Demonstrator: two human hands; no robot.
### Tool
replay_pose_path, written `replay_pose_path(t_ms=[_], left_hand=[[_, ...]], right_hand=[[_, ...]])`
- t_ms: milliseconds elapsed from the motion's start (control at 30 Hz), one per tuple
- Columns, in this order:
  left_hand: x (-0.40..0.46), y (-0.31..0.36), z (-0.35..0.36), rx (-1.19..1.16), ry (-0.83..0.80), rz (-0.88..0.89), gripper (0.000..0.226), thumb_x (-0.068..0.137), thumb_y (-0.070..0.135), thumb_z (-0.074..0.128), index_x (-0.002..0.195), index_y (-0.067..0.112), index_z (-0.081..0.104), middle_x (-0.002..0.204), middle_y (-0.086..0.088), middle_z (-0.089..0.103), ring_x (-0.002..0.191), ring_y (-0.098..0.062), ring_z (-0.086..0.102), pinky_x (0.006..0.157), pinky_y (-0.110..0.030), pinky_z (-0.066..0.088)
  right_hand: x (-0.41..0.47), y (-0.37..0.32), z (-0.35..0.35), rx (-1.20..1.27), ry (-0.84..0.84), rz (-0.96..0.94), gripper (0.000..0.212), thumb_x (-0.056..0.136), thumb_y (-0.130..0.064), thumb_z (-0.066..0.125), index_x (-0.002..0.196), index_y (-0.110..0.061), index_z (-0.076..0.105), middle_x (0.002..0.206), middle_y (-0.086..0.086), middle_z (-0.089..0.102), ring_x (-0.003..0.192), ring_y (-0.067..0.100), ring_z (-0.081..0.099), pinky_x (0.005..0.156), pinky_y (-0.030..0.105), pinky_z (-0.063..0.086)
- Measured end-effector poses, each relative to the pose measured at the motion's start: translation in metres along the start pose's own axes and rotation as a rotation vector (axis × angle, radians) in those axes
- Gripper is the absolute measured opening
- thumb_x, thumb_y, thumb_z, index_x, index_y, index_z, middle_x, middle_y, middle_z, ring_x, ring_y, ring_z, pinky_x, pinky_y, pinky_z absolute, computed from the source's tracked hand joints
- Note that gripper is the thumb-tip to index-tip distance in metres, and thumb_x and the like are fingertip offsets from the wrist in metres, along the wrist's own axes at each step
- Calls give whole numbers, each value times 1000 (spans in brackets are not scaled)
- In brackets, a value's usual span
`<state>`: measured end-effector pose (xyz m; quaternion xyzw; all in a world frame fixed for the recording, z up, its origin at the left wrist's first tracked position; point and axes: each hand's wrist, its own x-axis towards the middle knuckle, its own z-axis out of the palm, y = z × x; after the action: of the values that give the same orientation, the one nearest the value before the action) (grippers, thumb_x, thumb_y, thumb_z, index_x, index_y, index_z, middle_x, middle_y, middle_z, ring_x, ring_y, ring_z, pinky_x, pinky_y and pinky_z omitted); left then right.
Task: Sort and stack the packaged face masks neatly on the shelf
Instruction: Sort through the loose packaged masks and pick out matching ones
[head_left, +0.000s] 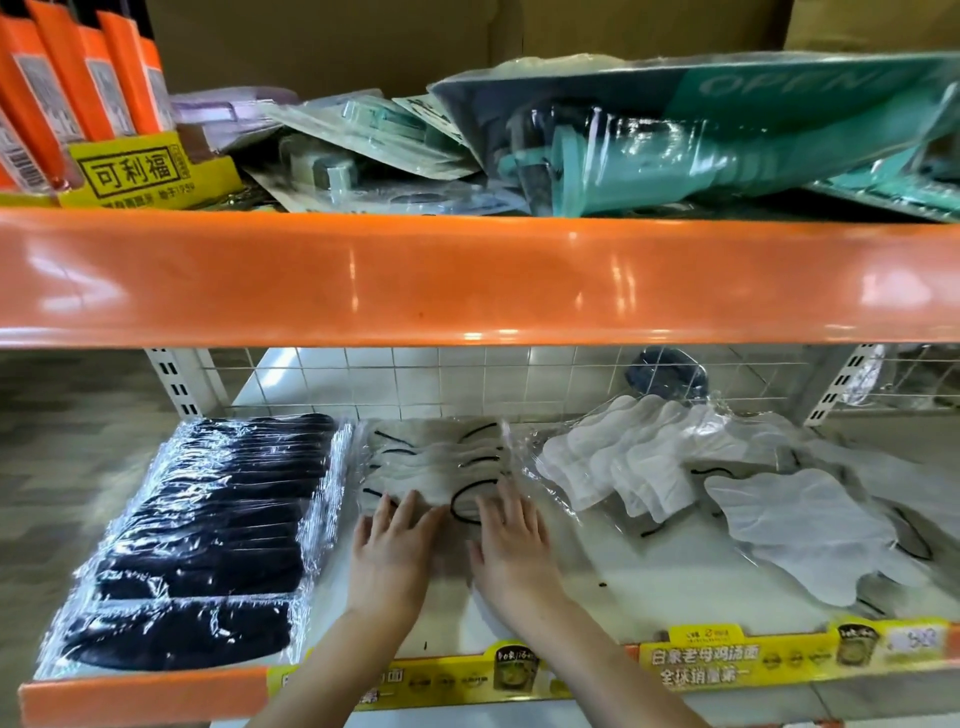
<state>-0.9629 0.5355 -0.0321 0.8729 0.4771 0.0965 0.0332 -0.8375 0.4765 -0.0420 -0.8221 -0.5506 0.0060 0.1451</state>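
Observation:
A row of black masks in clear wrap lies along the left of the lower shelf. In the middle sits a stack of white masks with black ear loops in clear film. My left hand and my right hand lie flat, fingers straight, on the near edge of this stack, side by side. To the right, loose white packaged masks overlap in a slanting pile, and more grey-white masks spread toward the right end.
A thick orange shelf edge overhangs the lower shelf. Above it lie teal packaged goods, crumpled clear packets and orange boxes in a yellow tray. A wire grid backs the lower shelf, with a dark bagged item behind it.

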Motion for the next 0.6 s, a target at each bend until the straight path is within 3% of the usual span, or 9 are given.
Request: replay_pose_path(t_ms=[167, 233, 300, 367, 467, 533, 600], left_hand=[[3, -6, -3, 18, -48, -23, 63, 96, 9, 37, 145, 44, 21, 160, 4, 8, 147, -22, 5, 118, -39, 9], [6, -3, -7, 20, -82, -45, 65, 95, 8, 42, 146, 42, 19, 160, 3, 6, 147, -23, 2, 119, -40, 7], [8, 3, -10, 4, -113, -61, 61, 96, 13, 43, 147, 38, 20, 160, 0, 5, 147, -24, 0, 119, -41, 6], [8, 12, -10, -26, -117, -56, 56, 98, 23, 41, 148, 33, 19, 160, 0, 6, 147, -23, -1, 119, -40, 7], [7, 29, -2, -85, -90, -11, 50, 100, 30, 33, 148, 32, 18, 159, 3, 10, 147, -20, 2, 117, -35, 9], [9, 42, 2, -104, -62, 17, 47, 101, 30, 28, 147, 32, 21, 158, 4, 14, 147, -18, 5, 116, -31, 10], [13, 52, 4, -110, -56, 39, 47, 100, 26, 28, 147, 29, 23, 157, 4, 17, 146, -17, 9, 115, -31, 12]], right_hand=[[-1, -7, 7, -82, -7, 81, 70, 36, -46, 91, 95, -12, 75, 102, 15, 70, 86, 32, 69, 67, 39, 57], [-3, -12, -3, -79, -82, 102, 71, 60, -46, 83, 118, -9, 66, 124, 19, 60, 110, 36, 60, 86, 43, 52], [-3, -14, -7, -94, -141, 77, 67, 91, -40, 55, 146, -10, 32, 152, 17, 28, 138, 34, 29, 110, 42, 28], [-4, -11, -11, -100, -157, 58, 64, 96, -37, 45, 150, -12, 20, 156, 13, 16, 142, 31, 17, 113, 39, 19], [2, -4, -12, -77, -75, 29, 49, 92, -33, 54, 135, -13, 43, 140, 9, 40, 129, 31, 38, 102, 38, 36], [12, 6, -16, -50, 65, 15, 37, 73, -27, 75, 106, -16, 65, 111, 3, 61, 103, 26, 60, 81, 35, 51], [22, 20, -20, -48, 171, -21, 35, 57, -20, 82, 90, -18, 70, 95, 1, 66, 89, 22, 65, 70, 31, 55]])
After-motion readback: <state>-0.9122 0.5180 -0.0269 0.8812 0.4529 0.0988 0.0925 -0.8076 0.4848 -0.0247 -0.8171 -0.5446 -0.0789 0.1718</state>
